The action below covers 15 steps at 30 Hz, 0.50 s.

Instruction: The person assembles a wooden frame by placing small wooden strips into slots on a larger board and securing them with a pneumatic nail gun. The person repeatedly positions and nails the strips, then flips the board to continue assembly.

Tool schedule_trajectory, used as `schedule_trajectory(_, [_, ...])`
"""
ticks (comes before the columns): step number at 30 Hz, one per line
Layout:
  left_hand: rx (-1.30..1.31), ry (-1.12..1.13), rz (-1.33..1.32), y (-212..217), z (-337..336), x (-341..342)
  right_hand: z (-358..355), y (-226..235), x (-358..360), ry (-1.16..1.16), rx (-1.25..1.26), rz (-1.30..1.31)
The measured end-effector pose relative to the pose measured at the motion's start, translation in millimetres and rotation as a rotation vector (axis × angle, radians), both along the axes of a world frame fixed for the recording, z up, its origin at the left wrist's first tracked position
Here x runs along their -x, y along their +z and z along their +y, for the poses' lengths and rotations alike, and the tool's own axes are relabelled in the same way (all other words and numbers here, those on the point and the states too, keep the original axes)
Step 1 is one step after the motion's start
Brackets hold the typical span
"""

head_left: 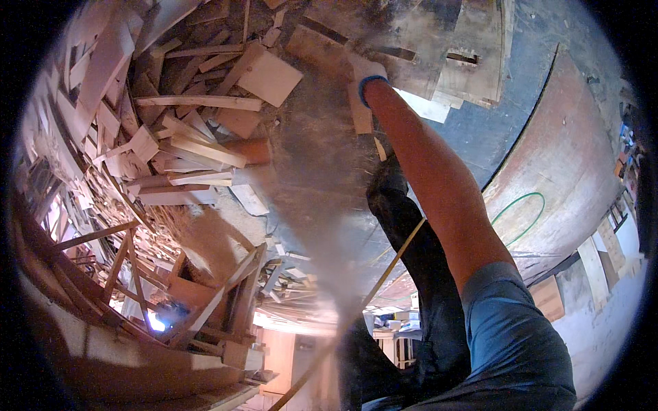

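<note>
My right arm reaches up from the lower right to the far middle. My right hand [367, 70] wears a pale glove with a blue cuff. Its fingers are closed at the end of a brown wooden board [317, 52], where the fingertips are hard to make out against the wood. Below the wrist lies a narrower brown wood piece [360, 111], partly behind the hand. A slotted grey-brown panel [439, 41] lies just right of the hand. My left hand is out of view.
Offcuts [199, 144] are heaped at the left, with a pale square board [269, 74] on top. A curved panel [569, 144] and a green loop [521, 219] lie at the right. A wooden frame [212, 301] stands lower left. A blurred tan strip [384, 274] crosses near my legs.
</note>
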<state>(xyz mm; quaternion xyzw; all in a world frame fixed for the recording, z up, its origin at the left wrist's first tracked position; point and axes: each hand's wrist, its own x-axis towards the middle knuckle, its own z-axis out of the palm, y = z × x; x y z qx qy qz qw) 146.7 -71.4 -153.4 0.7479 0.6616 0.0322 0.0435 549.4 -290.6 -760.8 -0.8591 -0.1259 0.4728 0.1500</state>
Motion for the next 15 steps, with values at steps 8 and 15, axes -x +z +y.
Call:
schedule_trajectory(8, [0.005,-0.02,-0.019,-2,7,-5,-7,-87,39,-0.525,-0.261,0.175])
schedule_trajectory(15, [0.005,-0.004,-0.029,8,-3,-4,-4,-13,48,-0.827,-0.377,0.192])
